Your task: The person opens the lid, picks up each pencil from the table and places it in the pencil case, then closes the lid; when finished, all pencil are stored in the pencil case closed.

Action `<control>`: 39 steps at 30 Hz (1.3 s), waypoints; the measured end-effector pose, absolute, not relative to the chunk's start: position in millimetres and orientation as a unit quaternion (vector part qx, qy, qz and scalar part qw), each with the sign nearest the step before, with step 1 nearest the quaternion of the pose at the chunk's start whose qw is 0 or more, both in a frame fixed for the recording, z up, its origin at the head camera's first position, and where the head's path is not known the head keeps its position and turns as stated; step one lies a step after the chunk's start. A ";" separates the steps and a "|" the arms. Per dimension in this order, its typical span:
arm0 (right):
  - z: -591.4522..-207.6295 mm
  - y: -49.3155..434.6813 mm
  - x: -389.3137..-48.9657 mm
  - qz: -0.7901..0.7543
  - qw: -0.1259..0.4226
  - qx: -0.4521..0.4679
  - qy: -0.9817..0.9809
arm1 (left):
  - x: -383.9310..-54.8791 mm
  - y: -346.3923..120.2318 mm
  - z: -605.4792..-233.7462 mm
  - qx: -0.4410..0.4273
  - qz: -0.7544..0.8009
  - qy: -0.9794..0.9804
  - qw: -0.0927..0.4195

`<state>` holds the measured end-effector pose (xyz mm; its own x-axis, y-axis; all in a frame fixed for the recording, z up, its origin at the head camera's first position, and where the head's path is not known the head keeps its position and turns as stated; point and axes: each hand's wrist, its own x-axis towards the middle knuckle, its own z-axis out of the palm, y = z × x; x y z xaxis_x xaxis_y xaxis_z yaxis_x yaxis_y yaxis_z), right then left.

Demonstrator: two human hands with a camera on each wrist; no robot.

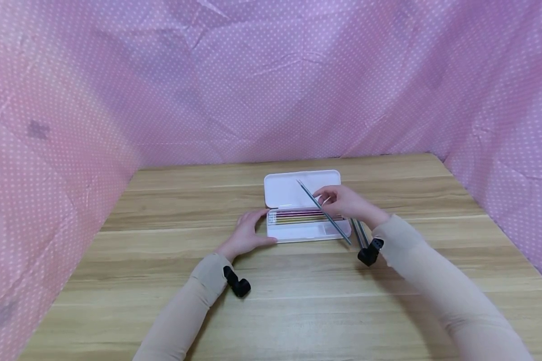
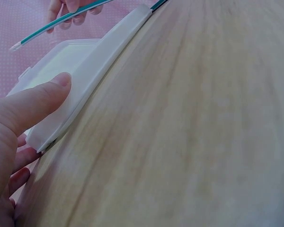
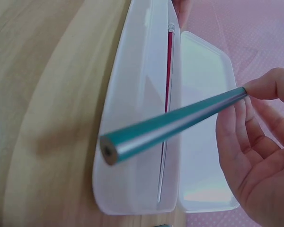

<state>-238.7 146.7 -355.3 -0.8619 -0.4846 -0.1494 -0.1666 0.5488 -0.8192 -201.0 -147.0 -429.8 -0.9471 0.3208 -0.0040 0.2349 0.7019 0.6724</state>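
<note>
A white plastic pencil case (image 1: pixel 298 233) lies with its lid (image 1: pixel 282 190) folded back, away from me. Inside, along the hinge side, lie several pencils (image 1: pixel 293 217) in red and yellow tones. My left hand (image 1: pixel 246 234) holds the case's left end, the thumb on the front wall and the fingers at the far corner. Above the case my right hand (image 1: pixel 343 201) pinches a teal-and-silver striped pencil (image 3: pixel 175 124) between thumb and fingers. That pencil is tilted, its eraser end (image 2: pixel 16 46) toward the lid and its unsharpened end toward me.
More dark pencils (image 1: pixel 360 233) lie on the wooden table (image 1: pixel 298 311) just right of the case, partly hidden by the right wrist and its camera (image 1: pixel 369 253). A pink dotted cloth (image 1: pixel 271 90) hangs behind the table and at both sides.
</note>
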 end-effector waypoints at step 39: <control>-347.1 103.5 -252.8 -0.190 0.098 -0.414 0.885 | -203.0 -148.6 -431.4 0.159 0.353 0.920 0.055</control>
<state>-252.8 103.5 -347.1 -0.6387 -0.7693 -0.0159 -0.6952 0.5858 -0.4167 -203.0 -148.6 -431.4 -0.9433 0.3319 0.0112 0.2540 0.6995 0.6680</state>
